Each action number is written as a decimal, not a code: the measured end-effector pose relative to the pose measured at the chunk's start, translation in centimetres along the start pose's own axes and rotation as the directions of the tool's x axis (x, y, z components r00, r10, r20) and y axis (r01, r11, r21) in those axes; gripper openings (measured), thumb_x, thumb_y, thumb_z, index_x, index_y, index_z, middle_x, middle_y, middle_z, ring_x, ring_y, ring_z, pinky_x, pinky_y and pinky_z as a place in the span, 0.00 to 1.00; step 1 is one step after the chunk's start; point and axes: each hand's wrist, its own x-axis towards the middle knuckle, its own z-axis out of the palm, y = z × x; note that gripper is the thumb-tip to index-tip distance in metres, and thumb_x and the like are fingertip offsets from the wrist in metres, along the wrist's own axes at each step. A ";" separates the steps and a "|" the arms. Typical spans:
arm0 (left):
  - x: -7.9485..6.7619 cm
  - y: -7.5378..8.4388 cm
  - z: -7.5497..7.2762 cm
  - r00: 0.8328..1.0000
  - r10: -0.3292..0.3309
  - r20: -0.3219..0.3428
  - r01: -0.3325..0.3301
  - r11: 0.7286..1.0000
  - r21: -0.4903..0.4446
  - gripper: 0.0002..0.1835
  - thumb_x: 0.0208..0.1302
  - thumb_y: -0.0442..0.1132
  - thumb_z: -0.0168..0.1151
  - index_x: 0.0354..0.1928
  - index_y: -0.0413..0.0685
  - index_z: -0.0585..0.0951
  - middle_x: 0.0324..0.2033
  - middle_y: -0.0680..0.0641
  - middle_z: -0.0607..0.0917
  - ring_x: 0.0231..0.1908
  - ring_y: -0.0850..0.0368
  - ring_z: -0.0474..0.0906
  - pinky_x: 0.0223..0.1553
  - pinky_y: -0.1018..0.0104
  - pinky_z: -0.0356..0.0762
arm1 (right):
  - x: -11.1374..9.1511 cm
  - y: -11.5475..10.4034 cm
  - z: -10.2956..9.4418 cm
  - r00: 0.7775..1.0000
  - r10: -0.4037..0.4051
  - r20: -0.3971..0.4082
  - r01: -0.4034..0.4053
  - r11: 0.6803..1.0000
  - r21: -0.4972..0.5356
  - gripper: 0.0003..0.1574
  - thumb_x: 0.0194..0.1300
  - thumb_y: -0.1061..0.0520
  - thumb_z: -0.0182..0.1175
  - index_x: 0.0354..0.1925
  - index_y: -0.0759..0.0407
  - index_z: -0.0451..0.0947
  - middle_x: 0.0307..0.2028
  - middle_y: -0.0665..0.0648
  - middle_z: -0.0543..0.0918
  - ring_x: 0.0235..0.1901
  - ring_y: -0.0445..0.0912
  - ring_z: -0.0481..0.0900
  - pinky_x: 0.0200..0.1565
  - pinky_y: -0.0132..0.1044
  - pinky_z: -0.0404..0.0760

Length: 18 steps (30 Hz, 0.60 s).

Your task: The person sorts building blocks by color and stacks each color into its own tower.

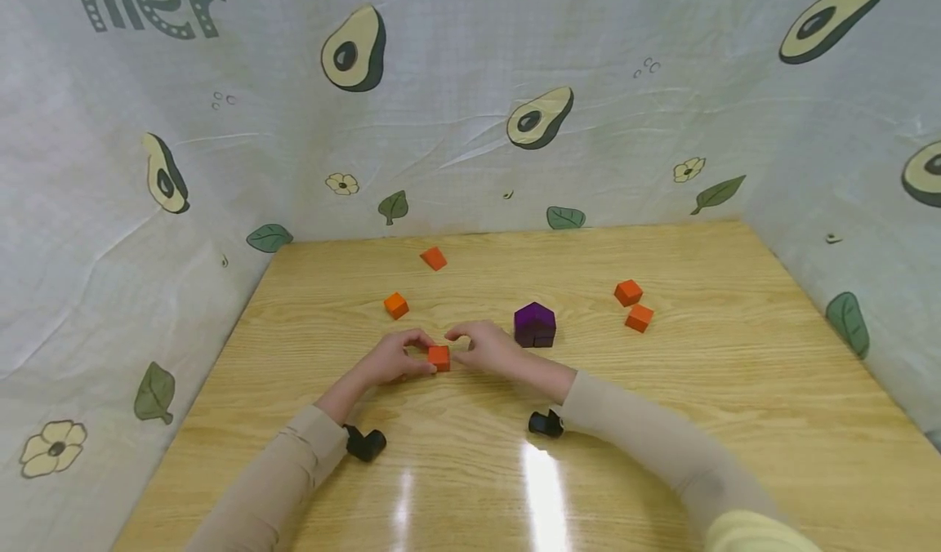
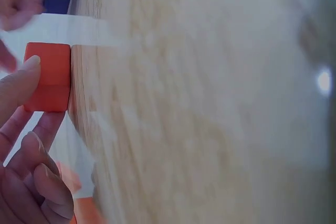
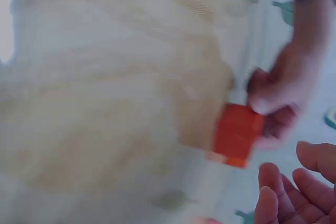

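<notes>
My left hand (image 1: 399,358) pinches a red-orange block (image 1: 439,358) between thumb and fingers, low over the wooden table. In the left wrist view the thumb lies on one face of the block (image 2: 52,77) and fingertips are behind it. My right hand (image 1: 487,348) hovers just right of the block, thumb and fingers curved and apart, with nothing between them. The right wrist view shows a gap between those fingers (image 3: 268,198) and the red-orange block (image 3: 237,135). Right of the right hand stands a dark purple block shape (image 1: 534,325), seemingly made of several pieces.
An orange block (image 1: 396,305) lies beyond the left hand, with a red-orange one (image 1: 434,258) farther back. Two more red-orange blocks, one behind (image 1: 628,292) and one in front (image 1: 639,318), lie at the right. A patterned cloth (image 1: 456,168) walls the table (image 1: 735,421).
</notes>
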 end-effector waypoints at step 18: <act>-0.2 0.2 0.0 0.999 0.038 -0.011 -0.037 0.998 0.051 0.19 0.51 0.45 0.69 0.45 0.49 0.79 0.45 0.48 0.80 0.45 0.53 0.73 0.44 0.58 0.72 | -10.2 2.2 -10.2 0.957 -0.089 -0.277 0.089 0.996 -0.012 0.18 0.56 0.62 0.64 0.46 0.66 0.78 0.39 0.61 0.83 0.24 0.37 0.73 0.25 0.29 0.72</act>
